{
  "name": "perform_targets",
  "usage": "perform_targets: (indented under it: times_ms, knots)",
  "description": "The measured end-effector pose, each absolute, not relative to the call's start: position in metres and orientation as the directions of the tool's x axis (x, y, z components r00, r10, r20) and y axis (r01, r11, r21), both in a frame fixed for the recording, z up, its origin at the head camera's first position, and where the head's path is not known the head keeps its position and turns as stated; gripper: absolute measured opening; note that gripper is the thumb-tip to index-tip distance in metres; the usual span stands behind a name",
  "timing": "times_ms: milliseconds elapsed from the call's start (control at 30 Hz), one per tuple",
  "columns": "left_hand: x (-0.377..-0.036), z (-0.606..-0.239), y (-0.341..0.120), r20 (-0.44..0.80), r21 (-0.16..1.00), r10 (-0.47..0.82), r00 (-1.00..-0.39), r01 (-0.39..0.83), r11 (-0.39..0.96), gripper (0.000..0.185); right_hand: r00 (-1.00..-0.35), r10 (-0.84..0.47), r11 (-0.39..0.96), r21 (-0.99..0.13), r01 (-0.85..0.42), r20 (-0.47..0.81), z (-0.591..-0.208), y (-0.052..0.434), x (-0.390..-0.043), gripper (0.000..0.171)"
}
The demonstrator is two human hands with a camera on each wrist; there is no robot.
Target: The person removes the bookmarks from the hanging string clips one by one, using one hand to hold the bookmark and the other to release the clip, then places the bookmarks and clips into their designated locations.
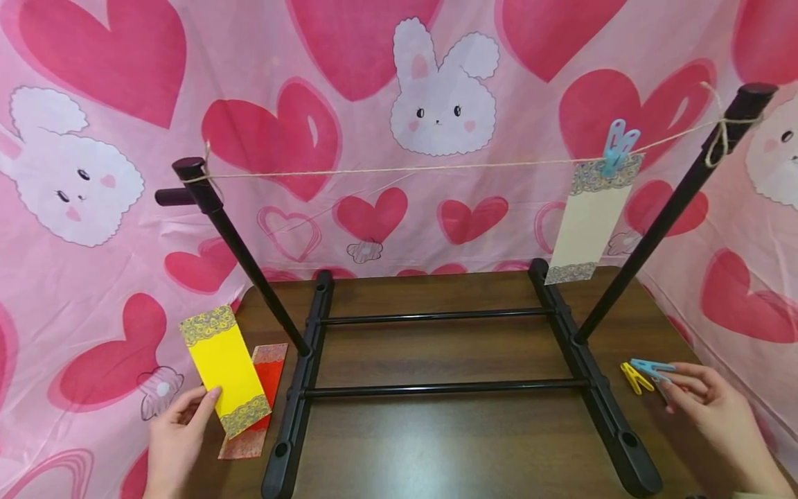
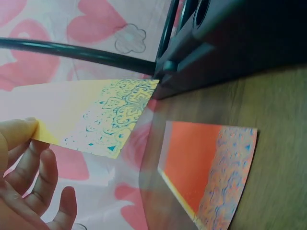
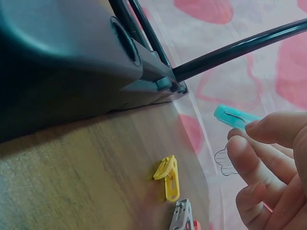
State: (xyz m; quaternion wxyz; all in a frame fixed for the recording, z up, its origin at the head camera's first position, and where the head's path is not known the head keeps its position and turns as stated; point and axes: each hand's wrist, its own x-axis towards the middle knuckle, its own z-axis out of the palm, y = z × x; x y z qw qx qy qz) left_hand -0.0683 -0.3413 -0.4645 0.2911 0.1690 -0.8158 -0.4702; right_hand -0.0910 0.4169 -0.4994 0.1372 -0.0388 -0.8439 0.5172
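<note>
Since the yellow slip (image 1: 226, 369) is thin card or paper, I judge it very light, floppy along its length and easy to crease; best taken at a patterned end or long edge, pinched flat and not squeezed. Left hand (image 1: 177, 436) pinches its lower edge between thumb and fingers, lifted and tilted off the desk (image 1: 436, 443). Slip: plain yellow middle, ornate lace-like band at each end. A red slip (image 1: 258, 402) of the same pattern lies flat just beside and partly under it.

Right hand (image 1: 711, 402) pinches a blue peg (image 1: 651, 367) with its fingertips. Peg judged light, stiff plastic, sprung; hold at the tail ends to open it. A yellow peg (image 1: 636, 378) lies on the desk just left of that hand; a grey one (image 3: 180, 214) close by in the wrist view.

Above and ahead of the right hand, a cream slip (image 1: 589, 222) hangs from the string (image 1: 405, 168) under another blue peg (image 1: 617, 149).
</note>
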Motion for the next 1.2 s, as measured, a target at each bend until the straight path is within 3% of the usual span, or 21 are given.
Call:
perform_targets:
  times_ms: [367,833,1200]
  knots:
    - [-0.066,-0.467,-0.354,0.308,0.779,-0.447,-0.840,-0.047,0.626,0.017,-0.967,0.201,0.475,-0.879,-0.041,0.154,-0.506,0.418,-0.086,0.046]
    - [-0.071,-0.477,-0.370,0.207,0.687,-0.311,-0.927,-0.089,0.721,0.018,-0.975,0.167,0.474,-0.879,-0.053,0.149,-0.516,0.420,-0.081,0.039]
    - [-0.081,-0.481,-0.375,0.098,0.647,-0.252,-0.963,-0.131,0.751,0.021,-0.980,0.153,0.449,-0.893,-0.045,0.126,-0.523,0.421,-0.078,0.043]
